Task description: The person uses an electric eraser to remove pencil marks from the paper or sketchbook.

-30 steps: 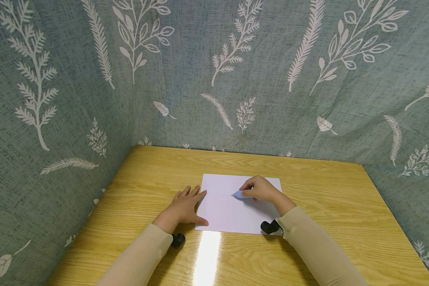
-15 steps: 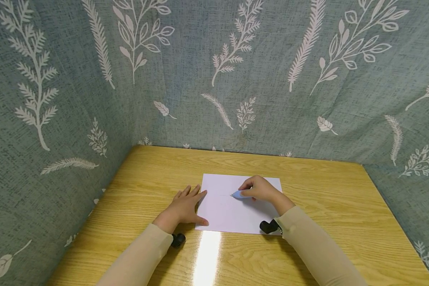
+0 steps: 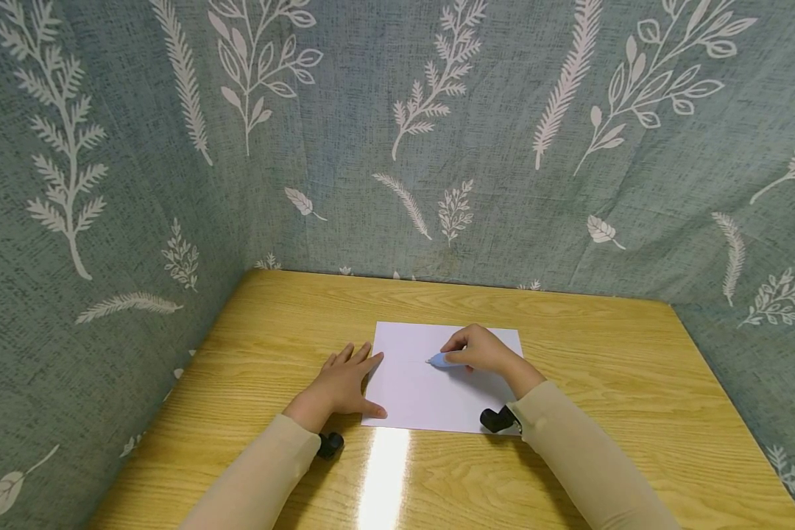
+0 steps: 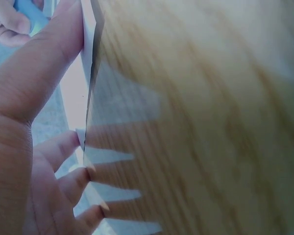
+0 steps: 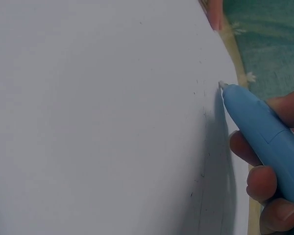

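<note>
A white sheet of paper (image 3: 404, 397) lies on the wooden table. My right hand (image 3: 483, 350) grips a thick blue pen-shaped tool (image 3: 439, 360), thumb and fingers curled round its barrel. In the right wrist view the small pale tip of the blue tool (image 5: 262, 122) is right at the paper's surface, beside a faint line with dark flecks (image 5: 202, 175). The left hand (image 3: 344, 386) rests with spread fingers over the paper's left edge. Its thumb and index fingertip lie on the sheet, the other fingers toward the wood. The left wrist view has that hand (image 4: 44, 181) at the paper's edge.
The wooden table (image 3: 603, 368) extends round the sheet on all sides. Blue-green cloth with white leaf prints (image 3: 344, 132) hangs behind the table and at both sides. Black wrist devices (image 3: 497, 420) sit at both cuffs, and a bright light reflection (image 3: 384, 478) shows in front of the paper.
My right hand and the blue pen-shaped tool have slid slightly to the left along the faint line on the paper. The left hand stays in place.
</note>
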Demonstrator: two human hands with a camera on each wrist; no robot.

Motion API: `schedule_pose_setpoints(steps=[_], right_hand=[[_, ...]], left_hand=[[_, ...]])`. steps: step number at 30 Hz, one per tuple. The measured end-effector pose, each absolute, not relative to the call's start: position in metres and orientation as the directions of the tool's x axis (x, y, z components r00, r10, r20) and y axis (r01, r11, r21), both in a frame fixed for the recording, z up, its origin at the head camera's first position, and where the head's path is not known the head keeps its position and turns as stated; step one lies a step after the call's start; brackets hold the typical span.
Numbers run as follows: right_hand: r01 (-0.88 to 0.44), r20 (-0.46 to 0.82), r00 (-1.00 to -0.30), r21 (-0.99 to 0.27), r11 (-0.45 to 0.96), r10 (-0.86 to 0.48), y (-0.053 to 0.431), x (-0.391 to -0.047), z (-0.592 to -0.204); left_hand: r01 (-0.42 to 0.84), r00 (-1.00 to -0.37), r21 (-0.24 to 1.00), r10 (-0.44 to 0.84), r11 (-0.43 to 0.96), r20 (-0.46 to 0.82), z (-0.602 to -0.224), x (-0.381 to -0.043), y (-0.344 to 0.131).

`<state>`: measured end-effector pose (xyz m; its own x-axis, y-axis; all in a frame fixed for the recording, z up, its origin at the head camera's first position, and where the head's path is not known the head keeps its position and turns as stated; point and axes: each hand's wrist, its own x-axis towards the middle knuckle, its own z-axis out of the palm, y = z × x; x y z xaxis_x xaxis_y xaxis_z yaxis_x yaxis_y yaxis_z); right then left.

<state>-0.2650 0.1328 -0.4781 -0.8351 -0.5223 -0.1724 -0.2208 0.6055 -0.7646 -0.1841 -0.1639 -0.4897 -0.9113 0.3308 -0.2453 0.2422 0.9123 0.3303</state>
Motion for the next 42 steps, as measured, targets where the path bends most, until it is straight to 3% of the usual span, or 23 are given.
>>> schedule_pose_setpoints(steps=[42], right_hand=[[-0.205, -0.184, -0.834, -0.771, 0.602, -0.520, 0.1247, -0.2646, -0.4774]], left_hand=[[0.243, -0.912, 0.324, 0.330, 0.914, -0.246, -0.4904, -0.1851, -0.1643]])
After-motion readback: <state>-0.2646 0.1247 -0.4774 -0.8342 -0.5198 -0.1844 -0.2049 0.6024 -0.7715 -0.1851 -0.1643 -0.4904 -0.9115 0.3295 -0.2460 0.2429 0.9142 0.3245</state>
